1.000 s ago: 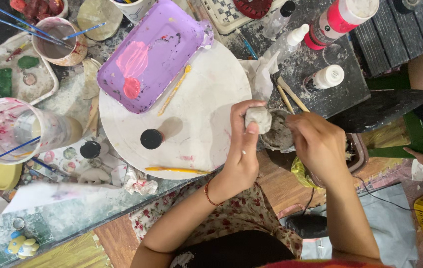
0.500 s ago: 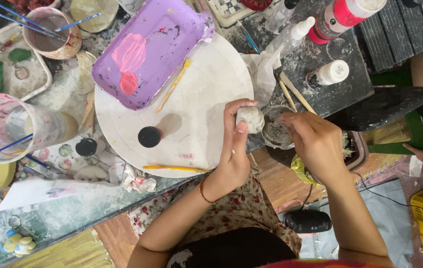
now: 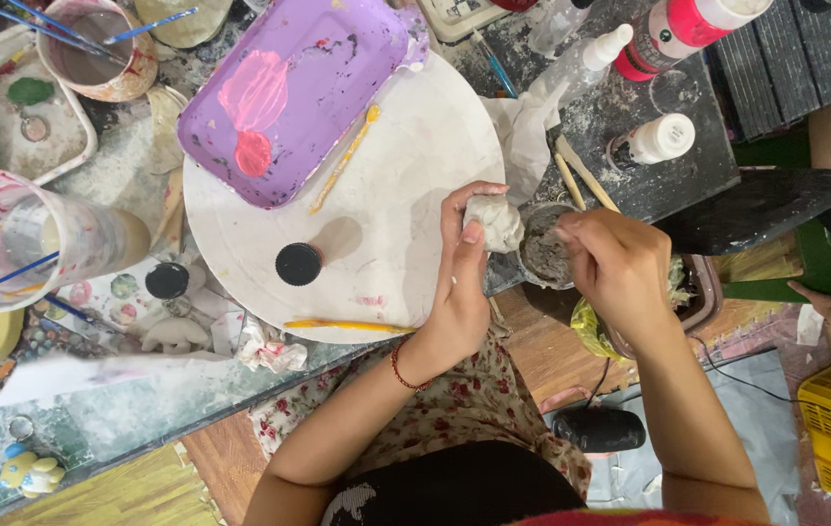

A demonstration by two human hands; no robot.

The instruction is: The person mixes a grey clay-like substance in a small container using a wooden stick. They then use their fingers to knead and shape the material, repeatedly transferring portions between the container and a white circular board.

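Both hands met at the round white board's (image 3: 357,224) three o'clock edge. Left hand (image 3: 462,282) pinched a small pale clay lump (image 3: 495,220), thumb pressed on it; compared with a second before, the grip and the lump's place looked unchanged. Right hand (image 3: 620,268) had closed in from about three o'clock, fingers curled over a grey clay-filled pot (image 3: 544,251). Whether those fingers held clay or a tool was hidden. A purple tray (image 3: 289,93) lay at eleven o'clock, its far corner cut off.
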